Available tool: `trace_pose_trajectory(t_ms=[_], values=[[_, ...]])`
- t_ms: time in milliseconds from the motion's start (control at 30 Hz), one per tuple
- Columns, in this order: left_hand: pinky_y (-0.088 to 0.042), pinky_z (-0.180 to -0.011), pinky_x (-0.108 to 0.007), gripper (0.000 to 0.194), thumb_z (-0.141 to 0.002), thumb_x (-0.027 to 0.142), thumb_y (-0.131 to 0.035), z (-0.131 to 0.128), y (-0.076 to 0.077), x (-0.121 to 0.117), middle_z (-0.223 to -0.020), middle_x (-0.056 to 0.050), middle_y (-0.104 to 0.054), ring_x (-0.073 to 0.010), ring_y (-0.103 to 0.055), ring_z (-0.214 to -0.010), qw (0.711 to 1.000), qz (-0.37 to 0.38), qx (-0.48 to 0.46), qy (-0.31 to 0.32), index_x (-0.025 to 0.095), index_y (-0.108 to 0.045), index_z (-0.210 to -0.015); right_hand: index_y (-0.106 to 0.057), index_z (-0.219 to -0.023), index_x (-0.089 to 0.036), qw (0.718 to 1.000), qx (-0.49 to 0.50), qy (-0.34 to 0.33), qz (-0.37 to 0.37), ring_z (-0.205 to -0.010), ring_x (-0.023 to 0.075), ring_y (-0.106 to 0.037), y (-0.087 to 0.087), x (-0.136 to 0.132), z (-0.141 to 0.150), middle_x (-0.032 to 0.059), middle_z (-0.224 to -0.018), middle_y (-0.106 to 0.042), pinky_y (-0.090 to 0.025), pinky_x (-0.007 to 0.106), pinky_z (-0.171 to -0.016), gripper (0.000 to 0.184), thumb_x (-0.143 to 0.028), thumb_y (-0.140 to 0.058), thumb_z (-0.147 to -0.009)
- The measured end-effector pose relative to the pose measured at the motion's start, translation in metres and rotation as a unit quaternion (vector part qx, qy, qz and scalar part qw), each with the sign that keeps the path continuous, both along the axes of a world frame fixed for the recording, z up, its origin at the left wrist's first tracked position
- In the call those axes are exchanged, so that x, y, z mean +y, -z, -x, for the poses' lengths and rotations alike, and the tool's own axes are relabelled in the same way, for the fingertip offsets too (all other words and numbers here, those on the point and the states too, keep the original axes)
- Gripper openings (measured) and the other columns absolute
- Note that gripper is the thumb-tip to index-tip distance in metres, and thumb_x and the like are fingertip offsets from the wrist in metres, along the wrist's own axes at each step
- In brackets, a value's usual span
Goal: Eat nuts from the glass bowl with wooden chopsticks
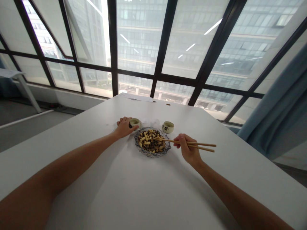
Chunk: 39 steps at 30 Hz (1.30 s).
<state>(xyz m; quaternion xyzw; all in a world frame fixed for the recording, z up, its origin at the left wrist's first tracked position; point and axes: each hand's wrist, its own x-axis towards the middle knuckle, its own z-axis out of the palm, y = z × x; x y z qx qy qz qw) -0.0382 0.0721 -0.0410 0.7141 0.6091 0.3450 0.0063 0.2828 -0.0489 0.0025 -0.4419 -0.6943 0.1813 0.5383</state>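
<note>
A pair of wooden chopsticks [200, 144] is held in my right hand [188, 147], which is closed around them. Their tips reach into a clear glass bowl [152, 155], among peanuts in shells [145, 137] and dark striped seeds [151, 145]. Whether the tips pinch anything is too small to tell. At the bowl's upper left, my left hand [125, 127] curls around the side of a small pale green teacup [135, 122], thumb in front. A second teacup [168, 127], with dark characters on it, stands behind the bowl to the right.
The white table [144, 191] runs toward large dark-framed windows [139, 38]. A sheet of paper [136, 97] and a small brown disc [168, 104] lie near its far edge. A blue curtain [271, 111] hangs at the right. Another table [11, 73] stands at the far left.
</note>
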Motion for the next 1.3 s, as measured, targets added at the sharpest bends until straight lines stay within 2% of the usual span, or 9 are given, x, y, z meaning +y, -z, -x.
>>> trace_pose_trajectory(t_ms=[133, 300, 400, 500, 600, 767, 1033, 1300], values=[[-0.039, -0.105, -0.05, 0.064, -0.081, 0.061, -0.063, 0.002, 0.001, 0.003, -0.122, -0.015, -0.058, -0.0351, -0.049, -0.118, 1.0, -0.02, 0.004, 0.023, 0.019, -0.06, -0.128, -0.067, -0.076, -0.02, 0.999, -0.049, 0.016, -0.012, -0.052, 0.0157, -0.055, 0.0, -0.001, 0.004, 0.0028, -0.06, -0.063, -0.042, 0.027, -0.048, 0.046, -0.06, -0.054, -0.094], [-0.041, -0.105, -0.043, 0.062, -0.083, 0.061, -0.06, 0.004, 0.001, 0.004, -0.12, -0.013, -0.06, -0.0312, -0.052, -0.116, 0.999, -0.028, 0.014, 0.038, 0.019, -0.058, -0.129, -0.062, -0.066, -0.02, 0.995, -0.101, -0.022, -0.009, -0.051, 0.015, -0.051, -0.001, 0.001, 0.004, 0.0011, -0.055, -0.058, -0.038, 0.027, -0.047, 0.048, -0.059, -0.056, -0.093], [-0.043, -0.103, -0.043, 0.063, -0.084, 0.06, -0.059, 0.003, 0.0, 0.002, -0.123, -0.014, -0.061, -0.0319, -0.054, -0.118, 0.999, -0.015, 0.007, 0.041, 0.018, -0.057, -0.129, -0.065, -0.068, -0.019, 0.997, -0.078, -0.027, 0.012, -0.052, 0.0153, -0.053, -0.004, 0.003, -0.002, 0.002, -0.057, -0.06, -0.04, 0.027, -0.048, 0.049, -0.057, -0.051, -0.096], [-0.045, -0.102, -0.044, 0.063, -0.083, 0.06, -0.059, 0.002, -0.001, 0.001, -0.126, -0.014, -0.063, -0.0327, -0.057, -0.117, 0.999, -0.007, -0.01, 0.046, 0.019, -0.056, -0.131, -0.067, -0.073, -0.019, 0.998, -0.055, -0.004, 0.008, -0.054, 0.0158, -0.056, -0.005, 0.005, -0.007, 0.0035, -0.062, -0.064, -0.043, 0.027, -0.05, 0.047, -0.056, -0.051, -0.097], [-0.046, -0.101, -0.044, 0.063, -0.083, 0.059, -0.06, 0.001, -0.001, 0.001, -0.127, -0.014, -0.063, -0.0326, -0.059, -0.116, 0.999, 0.0, -0.016, 0.045, 0.019, -0.054, -0.132, -0.068, -0.075, -0.02, 0.996, -0.088, 0.006, -0.01, -0.055, 0.0167, -0.057, -0.003, 0.005, -0.005, 0.0038, -0.064, -0.067, -0.043, 0.028, -0.05, 0.043, -0.057, -0.055, -0.094], [-0.046, -0.102, -0.044, 0.064, -0.083, 0.059, -0.061, 0.001, 0.0, 0.002, -0.128, -0.014, -0.063, -0.0323, -0.06, -0.116, 0.998, -0.002, -0.025, 0.049, 0.019, -0.054, -0.133, -0.07, -0.078, -0.023, 0.984, -0.171, -0.004, -0.058, -0.062, 0.0194, -0.063, 0.001, 0.004, 0.002, 0.0049, -0.071, -0.071, -0.049, 0.031, -0.059, 0.038, -0.055, -0.056, -0.094], [-0.048, -0.101, -0.044, 0.067, -0.084, 0.061, -0.059, 0.001, 0.0, 0.002, -0.129, -0.014, -0.063, -0.0325, -0.061, -0.116, 0.999, 0.001, -0.02, 0.049, 0.018, -0.053, -0.135, -0.069, -0.079, -0.024, 0.976, -0.188, -0.012, -0.11, -0.067, 0.0205, -0.065, 0.006, 0.001, 0.001, 0.005, -0.073, -0.07, -0.052, 0.033, -0.065, 0.033, -0.047, -0.054, -0.097], [-0.048, -0.1, -0.043, 0.063, -0.084, 0.059, -0.061, -0.001, -0.001, 0.001, -0.127, -0.013, -0.064, -0.0319, -0.061, -0.116, 0.999, 0.002, -0.01, 0.045, 0.022, -0.054, -0.134, -0.073, -0.088, -0.025, 0.972, -0.193, -0.041, -0.126, -0.074, 0.0223, -0.066, 0.013, 0.008, 0.012, 0.0064, -0.08, -0.072, -0.053, 0.036, -0.069, 0.03, -0.049, -0.056, -0.096]])
